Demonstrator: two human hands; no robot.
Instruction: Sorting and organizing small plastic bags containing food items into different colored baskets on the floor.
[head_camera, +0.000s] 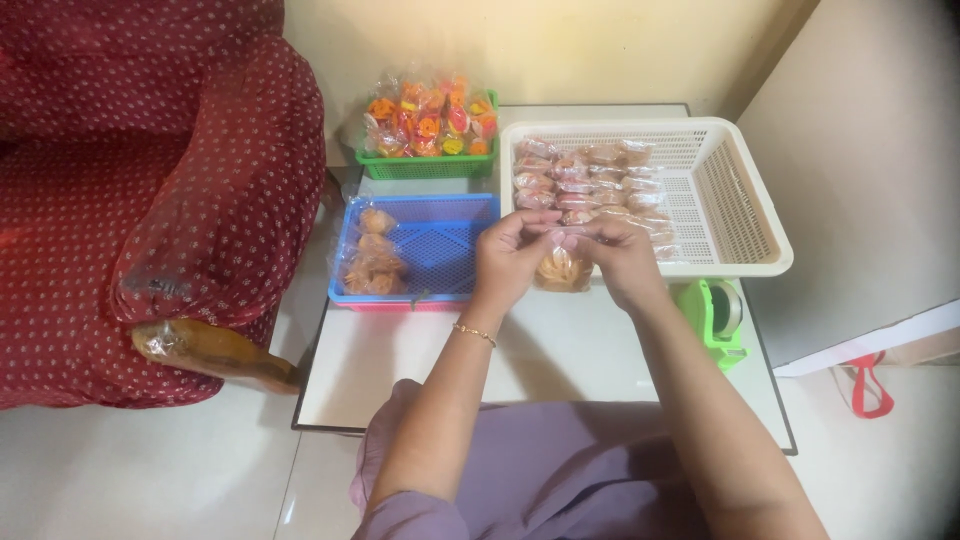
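Your left hand (510, 255) and right hand (620, 258) met above the white table (560, 350), fingers of both pinched shut on the top edge of one small clear bag (561, 268). The bag hung between your hands, holding a pale orange snack, just in front of the blue basket (440, 250) and the near rim of the white basket (740, 200). A thin bracelet (474, 333) sat on your left wrist.

In the blue basket, a few filled bags (372, 262) lay along its left side. The white basket held rows of sealed bags (590, 180) over its left half. Behind the blue one stood a green basket (430, 165) piled with bright orange and yellow packets (430, 120). A green tape dispenser (718, 318) sat at the table's right edge, near your right forearm. To the left was a red patterned sofa (150, 200), its wooden arm end wrapped in plastic.
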